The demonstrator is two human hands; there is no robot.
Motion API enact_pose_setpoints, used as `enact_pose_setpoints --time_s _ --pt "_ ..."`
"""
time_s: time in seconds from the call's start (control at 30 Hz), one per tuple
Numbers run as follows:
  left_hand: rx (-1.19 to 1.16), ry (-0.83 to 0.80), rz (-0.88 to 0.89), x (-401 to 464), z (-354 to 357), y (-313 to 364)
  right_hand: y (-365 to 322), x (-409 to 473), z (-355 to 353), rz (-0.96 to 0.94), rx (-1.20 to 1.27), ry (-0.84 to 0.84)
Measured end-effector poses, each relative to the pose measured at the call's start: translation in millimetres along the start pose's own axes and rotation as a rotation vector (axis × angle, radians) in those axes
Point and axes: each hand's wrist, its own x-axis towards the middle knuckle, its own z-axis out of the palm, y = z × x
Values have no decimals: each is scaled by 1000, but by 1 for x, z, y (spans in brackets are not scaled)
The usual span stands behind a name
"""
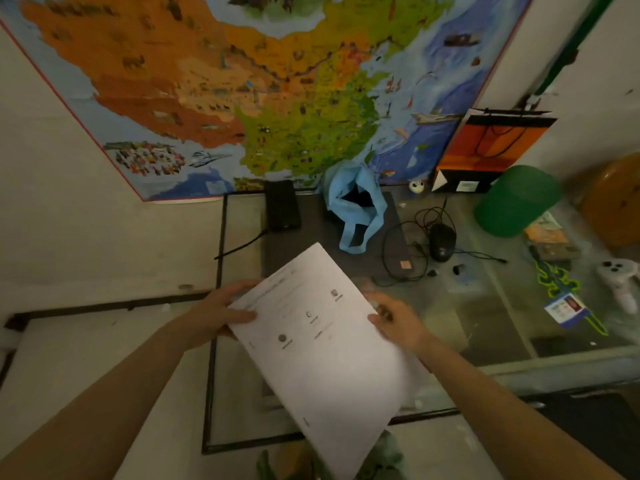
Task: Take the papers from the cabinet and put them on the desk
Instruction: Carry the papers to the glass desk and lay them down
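Papers gripped by left hand and right hand above desk; blue bag, mouse behind

papers in my left hand and right hand | above glass desk (mouse beyond)
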Motion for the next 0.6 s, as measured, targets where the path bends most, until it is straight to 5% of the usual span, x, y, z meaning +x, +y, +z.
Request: enact_pose_setpoints --time_s 0.23,0.6 --pt "-136 326 -42 44 43 -19 36 -20 38 122 51 127" --pt "7 330 93 34 86 -73 57 -28 66 274 135 252"
